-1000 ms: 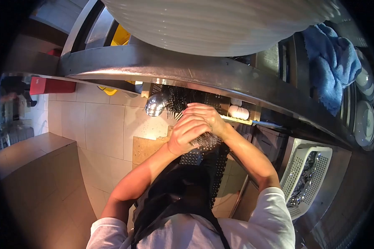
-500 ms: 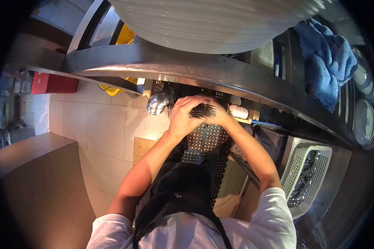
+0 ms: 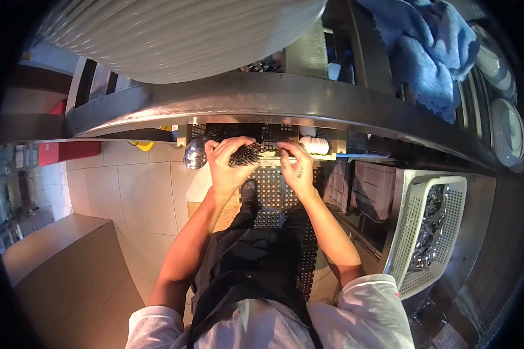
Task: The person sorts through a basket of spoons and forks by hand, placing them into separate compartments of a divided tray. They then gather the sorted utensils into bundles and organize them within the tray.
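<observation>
My left hand (image 3: 224,163) is wrapped around a thick bundle of forks (image 3: 245,155), their many dark tines showing between thumb and fingers. The handles are hidden. To the right of the bundle, a little apart from it, my right hand (image 3: 298,168) has its fingers bent and spaced; I make out nothing held in it. Small dark marks show near the base of its thumb. Beside my left hand is a rounded bunch of shiny metal cutlery (image 3: 195,152). White rolled items (image 3: 314,145) lie in a tray just beyond my right hand.
A steel counter rail (image 3: 227,96) crosses in front of me, with a large ribbed white vessel (image 3: 174,38) above it. On the right are a blue cloth (image 3: 428,52), white plates (image 3: 509,131) and a white perforated basket (image 3: 457,224) of metal cutlery. Behind my hands lies a perforated mat (image 3: 269,186).
Both hands were close together around the bundle; my right hand has come away to the right, while my left keeps hold. The view has shifted, so the vessel appears further left.
</observation>
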Available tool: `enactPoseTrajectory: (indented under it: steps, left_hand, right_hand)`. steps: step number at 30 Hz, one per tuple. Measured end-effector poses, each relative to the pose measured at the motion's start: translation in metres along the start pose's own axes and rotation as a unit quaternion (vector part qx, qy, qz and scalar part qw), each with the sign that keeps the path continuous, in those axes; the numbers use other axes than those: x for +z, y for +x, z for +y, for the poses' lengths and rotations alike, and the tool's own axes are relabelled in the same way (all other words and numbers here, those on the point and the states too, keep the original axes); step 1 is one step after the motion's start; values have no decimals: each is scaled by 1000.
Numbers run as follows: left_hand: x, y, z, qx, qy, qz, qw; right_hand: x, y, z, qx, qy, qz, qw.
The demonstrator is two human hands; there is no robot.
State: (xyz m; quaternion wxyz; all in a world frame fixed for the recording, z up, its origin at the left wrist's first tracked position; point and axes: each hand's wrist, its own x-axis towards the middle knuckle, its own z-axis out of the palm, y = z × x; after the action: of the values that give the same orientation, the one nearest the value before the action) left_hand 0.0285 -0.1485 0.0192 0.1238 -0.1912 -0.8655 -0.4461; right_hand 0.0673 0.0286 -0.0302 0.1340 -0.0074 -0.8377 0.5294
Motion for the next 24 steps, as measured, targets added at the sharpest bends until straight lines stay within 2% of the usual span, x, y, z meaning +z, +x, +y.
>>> enactPoseTrajectory:
  steps: [2,4,5,7,8,10,11,16,18,19,22,24]
  left_hand:
    - [0,-1,2,-11,6,-3,1000]
    - [-1,0,2,-15,10,-7,1000]
    - [-1,0,3,-19,26,-17,999]
    - [-4,3,4,-21,43,-25,999]
    - [-6,4,4,-27,31,-47,998]
    - [-11,6,4,-34,21,-65,997]
    - [-12,7,5,-22,33,-62,997]
    - [-18,8,5,44,104,-62,992]
    - [-17,6,0,49,93,-56,993]
    - [-17,5,-1,53,81,-52,994]
    - [-16,-3,0,2,97,-3,995]
    - [-16,-12,-5,0,130,-26,991]
  right_hand:
    - [6,10,-6,6,-4,-1,1000]
    - [18,20,-8,-46,0,-68,997]
    - [20,23,-9,-46,0,-67,997]
    - [25,30,-7,23,-30,-157,987]
    - [28,33,1,22,-29,-158,987]
    - [33,35,18,-115,29,-136,984]
    - [32,35,19,-128,24,-130,983]
    - [29,25,22,-113,-51,-149,981]
    - [31,18,28,-109,-102,-157,976]
    - [21,21,1,-71,-158,-179,969]
    - [24,20,6,-90,-206,-186,957]
    - [26,22,4,-116,-185,-185,958]
